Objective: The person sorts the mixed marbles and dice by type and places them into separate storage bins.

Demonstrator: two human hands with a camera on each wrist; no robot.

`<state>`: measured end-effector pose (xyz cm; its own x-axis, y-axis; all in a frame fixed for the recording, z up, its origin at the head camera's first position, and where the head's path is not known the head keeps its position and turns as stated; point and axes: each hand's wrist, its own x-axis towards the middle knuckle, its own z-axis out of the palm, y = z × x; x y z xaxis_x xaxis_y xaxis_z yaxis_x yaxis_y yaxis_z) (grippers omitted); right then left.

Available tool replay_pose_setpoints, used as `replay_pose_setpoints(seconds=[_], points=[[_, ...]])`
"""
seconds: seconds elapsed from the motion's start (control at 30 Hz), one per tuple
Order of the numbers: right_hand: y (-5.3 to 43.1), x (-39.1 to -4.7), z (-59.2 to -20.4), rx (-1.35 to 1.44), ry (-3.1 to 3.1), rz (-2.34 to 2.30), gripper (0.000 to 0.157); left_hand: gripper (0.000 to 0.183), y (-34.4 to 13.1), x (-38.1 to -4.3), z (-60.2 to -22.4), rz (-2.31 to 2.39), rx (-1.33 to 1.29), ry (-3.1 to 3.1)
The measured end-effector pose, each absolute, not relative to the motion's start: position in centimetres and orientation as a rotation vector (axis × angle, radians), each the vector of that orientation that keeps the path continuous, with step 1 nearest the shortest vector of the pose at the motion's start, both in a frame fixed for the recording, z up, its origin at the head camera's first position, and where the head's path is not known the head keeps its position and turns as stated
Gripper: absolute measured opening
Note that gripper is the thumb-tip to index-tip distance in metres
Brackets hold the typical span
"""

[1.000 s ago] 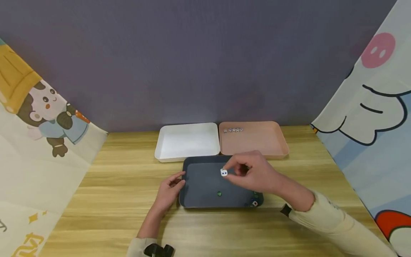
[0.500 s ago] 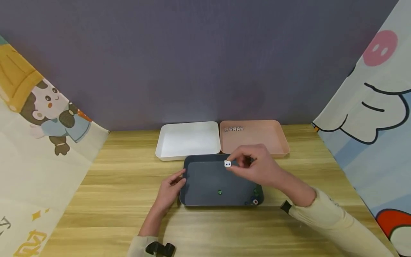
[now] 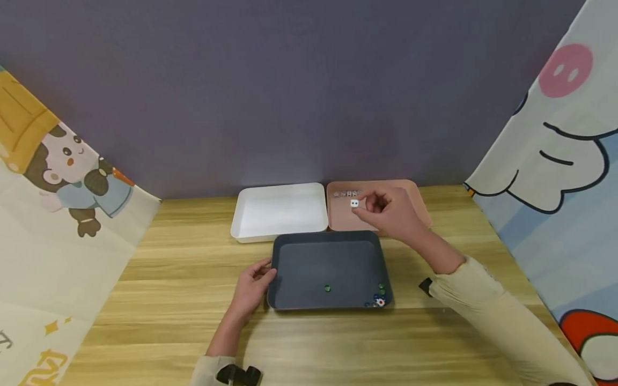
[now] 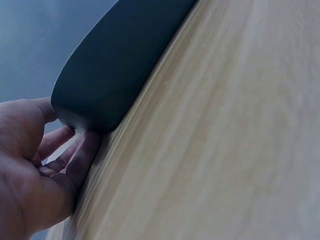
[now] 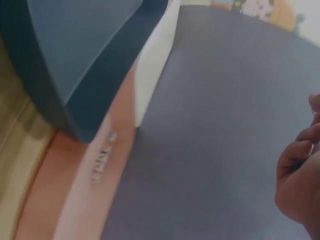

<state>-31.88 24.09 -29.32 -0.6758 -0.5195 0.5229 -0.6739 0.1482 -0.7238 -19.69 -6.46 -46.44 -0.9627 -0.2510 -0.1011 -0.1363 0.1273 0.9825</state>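
Observation:
Between thumb and fingertips, my right hand (image 3: 393, 210) pinches a white die (image 3: 354, 203) with two dots facing the head camera. That hand is over the pink tray (image 3: 415, 203), just in front of a row of several small dice (image 3: 346, 194) near its back left. In the right wrist view part of the right hand (image 5: 302, 170) shows, but I cannot make out the die. My left hand (image 3: 252, 287) touches the left side of the dark grey tray (image 3: 275, 292). The left wrist view shows the left hand's (image 4: 30, 165) fingertips against the tray's outer wall (image 4: 100, 85).
Inside the dark tray lie a green bead (image 3: 328, 288) and a cluster of small blue, green and red-white pieces (image 3: 379, 300) at the front right corner. A white tray (image 3: 280, 209) stands behind it, beside the pink one. A grey wall (image 3: 309, 91) rises behind.
My right hand has carried the die back and to the right, from above the dark tray to over the pink tray. The left hand stays at the dark tray's side.

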Motion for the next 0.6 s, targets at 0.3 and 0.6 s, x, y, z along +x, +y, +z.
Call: replay_pose_setpoints(seconds=[0.3,0.6], points=[[25.2,-38.9,-32.2,0.929,-2.446,1.697,0.017,0.039,-6.2,-19.4,-45.2,-1.95,0.34,-2.333],[24.6,-43.3,-33.4,0.758,-2.625,1.598,0.015,0.038,-6.9,-20.0,-47.6,-1.935,0.413,-2.318]])
